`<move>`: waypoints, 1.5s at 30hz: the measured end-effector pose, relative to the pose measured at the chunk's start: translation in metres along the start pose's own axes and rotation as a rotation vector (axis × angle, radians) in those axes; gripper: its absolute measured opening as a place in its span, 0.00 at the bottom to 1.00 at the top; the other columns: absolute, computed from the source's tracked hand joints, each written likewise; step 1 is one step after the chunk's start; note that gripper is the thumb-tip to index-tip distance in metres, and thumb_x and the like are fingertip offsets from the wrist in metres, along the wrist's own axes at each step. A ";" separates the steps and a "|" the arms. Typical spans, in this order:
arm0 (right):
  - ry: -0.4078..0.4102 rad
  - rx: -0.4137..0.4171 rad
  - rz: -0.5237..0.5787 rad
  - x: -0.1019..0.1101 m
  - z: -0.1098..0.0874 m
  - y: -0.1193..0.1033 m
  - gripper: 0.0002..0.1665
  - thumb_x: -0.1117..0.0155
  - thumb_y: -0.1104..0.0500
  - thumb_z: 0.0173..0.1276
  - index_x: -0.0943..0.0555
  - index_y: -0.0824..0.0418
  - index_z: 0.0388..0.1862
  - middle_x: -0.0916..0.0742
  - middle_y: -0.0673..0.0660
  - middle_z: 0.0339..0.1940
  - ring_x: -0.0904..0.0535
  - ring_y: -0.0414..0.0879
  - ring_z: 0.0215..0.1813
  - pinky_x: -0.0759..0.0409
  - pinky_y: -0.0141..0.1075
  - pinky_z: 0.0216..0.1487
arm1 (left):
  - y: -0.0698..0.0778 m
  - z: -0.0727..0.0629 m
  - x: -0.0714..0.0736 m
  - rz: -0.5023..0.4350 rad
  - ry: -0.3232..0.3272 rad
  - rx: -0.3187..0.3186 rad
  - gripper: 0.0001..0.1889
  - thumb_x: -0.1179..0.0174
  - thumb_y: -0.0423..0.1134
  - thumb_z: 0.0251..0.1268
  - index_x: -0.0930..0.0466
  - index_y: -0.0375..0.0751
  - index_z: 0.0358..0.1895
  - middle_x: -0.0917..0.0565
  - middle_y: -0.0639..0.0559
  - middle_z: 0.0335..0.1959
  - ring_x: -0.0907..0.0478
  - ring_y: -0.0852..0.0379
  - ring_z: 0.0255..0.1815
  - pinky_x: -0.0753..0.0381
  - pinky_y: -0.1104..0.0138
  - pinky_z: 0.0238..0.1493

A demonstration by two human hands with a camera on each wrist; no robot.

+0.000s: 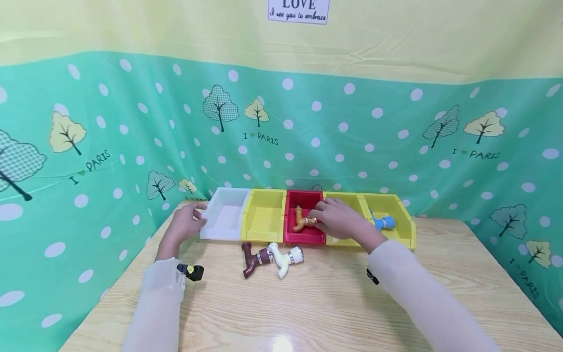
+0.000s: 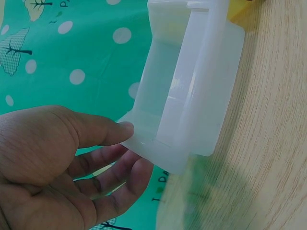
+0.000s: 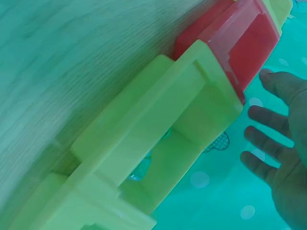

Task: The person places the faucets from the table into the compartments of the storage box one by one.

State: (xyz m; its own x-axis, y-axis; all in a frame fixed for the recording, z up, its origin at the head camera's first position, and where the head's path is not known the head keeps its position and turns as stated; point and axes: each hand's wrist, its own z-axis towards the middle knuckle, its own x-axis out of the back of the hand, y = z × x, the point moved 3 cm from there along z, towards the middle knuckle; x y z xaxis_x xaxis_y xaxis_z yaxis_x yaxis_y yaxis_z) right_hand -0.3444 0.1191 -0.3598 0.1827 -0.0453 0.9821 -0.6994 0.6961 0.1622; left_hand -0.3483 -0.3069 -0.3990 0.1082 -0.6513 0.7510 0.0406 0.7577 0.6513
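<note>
My left hand (image 1: 185, 224) holds the near left corner of the white bin (image 2: 184, 103), thumb on its rim and fingers curled against the outside. My right hand (image 1: 338, 218) is over the border of the red bin (image 1: 305, 239) and a yellow bin (image 3: 218, 103). In the right wrist view its fingers are spread and hold nothing. A golden-brown tap (image 1: 300, 221) lies in the red bin, close by the right fingertips. On the table before the bins lie a maroon tap (image 1: 251, 260) and a white tap (image 1: 282, 260), close together.
The bins stand side by side along the back of the wooden table (image 1: 325, 303), near a green dotted cloth (image 1: 343, 112). Another yellow bin (image 1: 264, 215) adjoins the white one. In the rightmost yellow bin (image 1: 408, 230) lies a blue tap (image 1: 385, 223).
</note>
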 end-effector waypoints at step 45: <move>0.290 -0.416 0.406 -0.026 -0.149 0.094 0.25 0.44 0.50 0.81 0.25 0.65 0.68 0.21 0.69 0.65 0.31 0.69 0.68 0.34 0.67 0.65 | 0.000 -0.002 -0.001 -0.017 -0.008 0.005 0.22 0.42 0.32 0.74 0.29 0.30 0.67 0.21 0.34 0.48 0.20 0.45 0.39 0.19 0.60 0.37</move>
State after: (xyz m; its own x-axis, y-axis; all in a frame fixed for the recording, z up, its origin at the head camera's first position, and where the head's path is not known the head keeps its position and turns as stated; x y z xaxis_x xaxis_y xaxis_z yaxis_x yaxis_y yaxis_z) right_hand -0.3115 0.2925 -0.3848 0.1800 0.4342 0.8827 -0.4366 0.8393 -0.3239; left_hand -0.3468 -0.3065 -0.3997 0.1001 -0.6642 0.7408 0.0371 0.7465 0.6643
